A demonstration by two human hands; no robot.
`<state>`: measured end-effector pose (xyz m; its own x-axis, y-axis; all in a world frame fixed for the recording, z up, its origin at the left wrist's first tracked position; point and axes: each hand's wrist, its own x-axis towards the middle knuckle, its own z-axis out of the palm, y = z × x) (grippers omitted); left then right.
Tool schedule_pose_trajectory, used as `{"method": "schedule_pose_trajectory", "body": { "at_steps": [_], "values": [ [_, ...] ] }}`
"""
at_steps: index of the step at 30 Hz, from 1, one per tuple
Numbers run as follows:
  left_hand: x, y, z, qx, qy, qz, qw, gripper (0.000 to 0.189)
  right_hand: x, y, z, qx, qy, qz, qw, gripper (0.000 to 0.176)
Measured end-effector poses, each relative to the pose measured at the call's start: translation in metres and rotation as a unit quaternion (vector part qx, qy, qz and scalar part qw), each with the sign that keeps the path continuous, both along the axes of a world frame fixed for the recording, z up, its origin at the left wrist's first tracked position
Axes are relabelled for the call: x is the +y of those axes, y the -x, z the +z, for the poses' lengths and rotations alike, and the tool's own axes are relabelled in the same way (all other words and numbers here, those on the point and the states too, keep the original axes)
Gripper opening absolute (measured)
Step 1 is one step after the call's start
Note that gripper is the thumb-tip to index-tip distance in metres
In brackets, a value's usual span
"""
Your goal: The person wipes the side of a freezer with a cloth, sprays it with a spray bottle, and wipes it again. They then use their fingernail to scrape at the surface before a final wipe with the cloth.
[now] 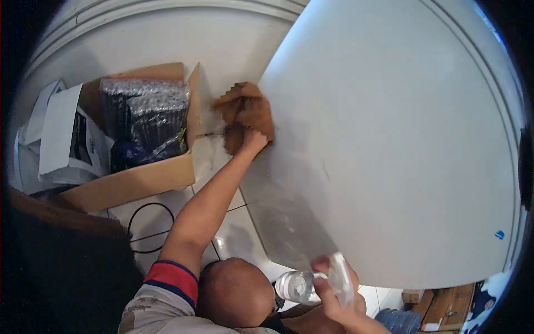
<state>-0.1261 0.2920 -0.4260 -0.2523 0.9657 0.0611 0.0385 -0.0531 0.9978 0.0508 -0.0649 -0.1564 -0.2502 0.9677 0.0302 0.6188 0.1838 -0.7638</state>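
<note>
My left hand (256,140) is closed on a crumpled brown cloth (253,114), which lies against the left edge of a large white panel (389,139). Part of the hand is hidden by the cloth. Low in the view, my right hand (331,295) is wrapped round a white spray head on a clear bottle (296,286) that holds clear liquid. The bottle is tilted sideways, below the panel's lower edge.
An open cardboard box (133,181) with plastic-wrapped dark items stands at the left, beside white packages (61,133). A black cable loop (151,205) lies on the tiled floor. A blue water jug (397,320) and wooden furniture (448,309) are at the lower right.
</note>
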Motion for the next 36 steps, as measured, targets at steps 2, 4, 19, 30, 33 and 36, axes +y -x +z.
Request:
{"method": "schedule_pose_trajectory", "body": {
  "at_steps": [2, 4, 19, 30, 33, 36],
  "values": [
    [-0.020, -0.014, -0.007, -0.048, -0.038, 0.045, 0.997, 0.047, 0.021, 0.015, -0.011, 0.016, -0.086, 0.031, 0.996, 0.021],
    [-0.043, -0.023, -0.012, -0.091, -0.067, 0.070, 0.991, 0.047, 0.046, 0.037, -0.025, -0.009, -0.124, 0.021, 0.992, 0.018],
    [-0.060, -0.019, 0.014, -0.115, -0.091, 0.050, 0.988, 0.046, 0.162, 0.121, -0.054, -0.313, -0.285, -0.111, 0.899, 0.032],
    [-0.040, -0.037, 0.012, -0.085, -0.060, 0.038, 0.994, 0.046, 0.121, 0.085, -0.057, -0.285, -0.284, -0.092, 0.911, 0.025],
    [-0.041, -0.039, 0.022, -0.064, -0.072, 0.057, 0.994, 0.045, 0.091, 0.065, -0.042, -0.202, -0.294, -0.030, 0.934, 0.031],
    [-0.072, -0.064, 0.035, 0.031, -0.126, 0.093, 0.987, 0.045, 0.049, 0.040, -0.019, -0.203, -0.254, 0.044, 0.945, 0.033]
  ]
}}
